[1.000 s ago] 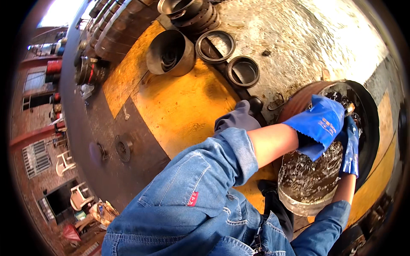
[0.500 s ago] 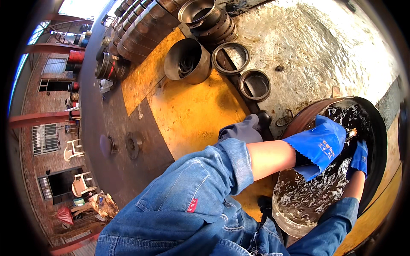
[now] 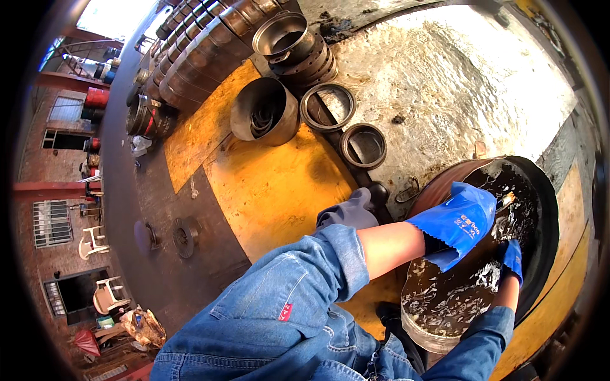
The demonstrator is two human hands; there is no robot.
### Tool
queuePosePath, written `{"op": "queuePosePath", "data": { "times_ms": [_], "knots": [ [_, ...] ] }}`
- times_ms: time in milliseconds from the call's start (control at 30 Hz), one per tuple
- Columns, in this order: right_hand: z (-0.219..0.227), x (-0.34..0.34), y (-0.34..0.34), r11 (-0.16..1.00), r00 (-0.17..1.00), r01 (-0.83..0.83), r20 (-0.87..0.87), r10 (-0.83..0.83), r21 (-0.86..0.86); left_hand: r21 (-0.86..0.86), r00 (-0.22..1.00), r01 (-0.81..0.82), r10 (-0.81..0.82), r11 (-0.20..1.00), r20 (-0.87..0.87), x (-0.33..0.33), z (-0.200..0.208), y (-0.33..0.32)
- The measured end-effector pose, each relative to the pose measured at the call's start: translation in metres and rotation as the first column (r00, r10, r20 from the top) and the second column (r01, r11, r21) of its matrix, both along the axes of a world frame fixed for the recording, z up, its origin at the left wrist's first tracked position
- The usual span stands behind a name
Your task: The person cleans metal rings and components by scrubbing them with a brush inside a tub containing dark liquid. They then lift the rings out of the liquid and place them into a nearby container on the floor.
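A blue rubber glove covers my left hand point(image 3: 467, 213), which reaches over a wide, round, rusty drum point(image 3: 438, 184) of dark liquid point(image 3: 457, 292). Past its fingertips sticks out a small tan-and-white brush-like tool point(image 3: 506, 200); the fingers seem closed round it, though the back of the glove hides most of them. My right hand point(image 3: 512, 261), in a matching glove, comes in from the lower right. Its fingers dip into the liquid near the drum's dark inner wall, so what they touch stays hidden. White glints and froth lie on the surface.
Beyond the drum stand two metal rings point(image 3: 363, 145), a deep metal pot point(image 3: 264, 117) holding coiled parts and a stack of flanged parts point(image 3: 298, 54). Yellow plates point(image 3: 273, 184) cover part of the floor. A ribbed disc point(image 3: 185, 237) lies to the left.
The whole view has shifted, moving the scene left and slightly down. My right hand has drawn a little away from my left, toward me. The glints on the liquid have changed shape.
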State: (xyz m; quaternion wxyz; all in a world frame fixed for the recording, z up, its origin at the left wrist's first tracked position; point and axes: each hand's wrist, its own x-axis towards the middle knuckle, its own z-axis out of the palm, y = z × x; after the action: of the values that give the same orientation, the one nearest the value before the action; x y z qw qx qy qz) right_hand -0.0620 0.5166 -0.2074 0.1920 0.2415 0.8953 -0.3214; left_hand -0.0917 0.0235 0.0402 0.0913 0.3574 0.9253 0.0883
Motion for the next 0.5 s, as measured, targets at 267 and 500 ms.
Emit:
{"op": "queuePosePath", "data": {
  "times_ms": [267, 500],
  "knots": [
    [0.148, 0.057, -0.172, 0.851, 0.929, -0.349, 0.266, 0.258, 0.393, 0.002, 0.992, -0.091, 0.09, 0.996, 0.084, -0.006, -0.003, -0.006],
    [0.201, 0.105, -0.243, 0.935, 0.909, -0.28, 0.373, 0.186, 0.217, 0.483, 0.831, -0.437, 0.135, 0.759, 0.539, -0.023, -0.041, -0.021]
  ]
}}
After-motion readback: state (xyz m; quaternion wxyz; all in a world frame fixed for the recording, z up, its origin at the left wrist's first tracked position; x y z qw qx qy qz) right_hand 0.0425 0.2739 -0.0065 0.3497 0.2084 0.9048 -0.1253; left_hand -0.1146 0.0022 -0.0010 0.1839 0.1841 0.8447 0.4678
